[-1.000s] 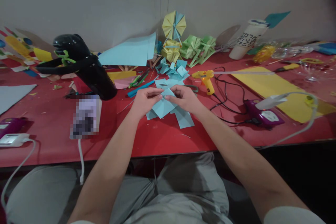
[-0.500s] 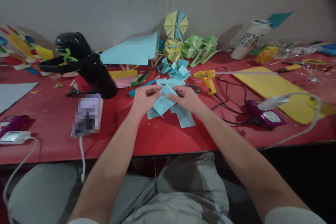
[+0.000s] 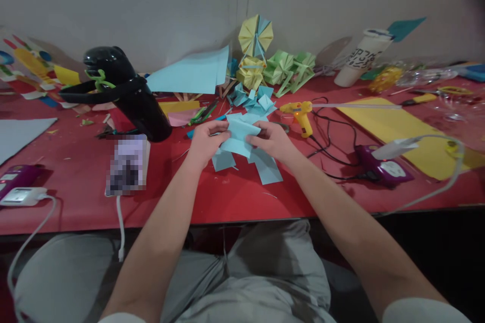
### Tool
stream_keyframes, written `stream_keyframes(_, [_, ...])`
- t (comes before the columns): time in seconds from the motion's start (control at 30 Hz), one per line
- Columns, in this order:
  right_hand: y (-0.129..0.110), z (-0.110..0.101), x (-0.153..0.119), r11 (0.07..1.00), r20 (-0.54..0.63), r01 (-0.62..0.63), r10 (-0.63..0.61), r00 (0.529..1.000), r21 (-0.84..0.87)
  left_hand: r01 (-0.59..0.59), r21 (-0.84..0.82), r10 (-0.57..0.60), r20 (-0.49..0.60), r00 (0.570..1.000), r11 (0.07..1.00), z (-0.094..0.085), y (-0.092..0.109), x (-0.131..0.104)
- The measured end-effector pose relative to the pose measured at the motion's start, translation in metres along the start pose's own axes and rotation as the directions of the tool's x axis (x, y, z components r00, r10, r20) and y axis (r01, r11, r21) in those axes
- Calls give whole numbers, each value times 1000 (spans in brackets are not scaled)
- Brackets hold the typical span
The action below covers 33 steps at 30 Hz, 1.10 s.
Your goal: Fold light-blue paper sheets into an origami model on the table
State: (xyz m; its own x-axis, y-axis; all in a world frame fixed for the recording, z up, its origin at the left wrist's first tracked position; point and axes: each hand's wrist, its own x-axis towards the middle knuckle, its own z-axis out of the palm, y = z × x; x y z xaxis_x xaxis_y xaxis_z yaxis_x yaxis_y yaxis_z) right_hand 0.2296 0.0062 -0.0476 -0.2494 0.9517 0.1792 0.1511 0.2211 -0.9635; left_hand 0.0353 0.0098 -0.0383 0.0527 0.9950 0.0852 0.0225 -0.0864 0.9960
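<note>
Between my hands is a small light-blue sheet of paper [image 3: 239, 137] with a crease across it. My left hand [image 3: 207, 142] pinches its left edge between thumb and fingers. On the opposite edge, my right hand [image 3: 273, 141] grips the same sheet, thumb on top. Below it on the table lie more light-blue paper pieces [image 3: 267, 167], partly covered by the held sheet. Just beyond my hands sits a pile of folded blue paper pieces [image 3: 254, 100].
A yellow glue gun [image 3: 301, 115] with a black cord lies right of my hands. A black bottle [image 3: 131, 96] and a phone [image 3: 128, 165] are at left. Folded paper ornaments [image 3: 255, 38] stand by the wall. A purple power socket [image 3: 384, 165] is at right.
The blue paper was turned corner-up like a diamond; now it is opened wider, with its edges more level. My hands have moved slightly apart, both still holding it.
</note>
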Motion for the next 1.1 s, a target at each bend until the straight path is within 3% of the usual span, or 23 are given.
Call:
stream_keyframes(0.23, [0, 1, -2, 985, 102, 111, -98, 990, -134, 162, -50, -158, 79, 984, 985, 5, 3, -3])
stream_keyframes(0.4, [-2, 1, 0, 982, 58, 141, -135, 989, -128, 251, -237, -221, 145, 964, 939, 5, 8, -3])
stream_keyframes(0.5, [-3, 1, 0, 989, 19, 129, -128, 992, -71, 221, -275, -174, 185, 967, 936, 5, 8, -3])
stream_keyframes(0.63, [-3, 2, -2, 994, 8, 97, -97, 995, -44, 115, -245, -78, 156, 985, 963, 6, 1, -3])
stream_keyframes(0.8, [-1, 5, -3, 994, 21, 113, -112, 993, -5, 133, -230, -107, 123, 987, 964, 8, -6, -1])
stream_keyframes(1.1, [0, 11, -3, 987, 14, 161, -161, 987, 12, 79, -190, -59, 107, 992, 979, 11, -7, -2])
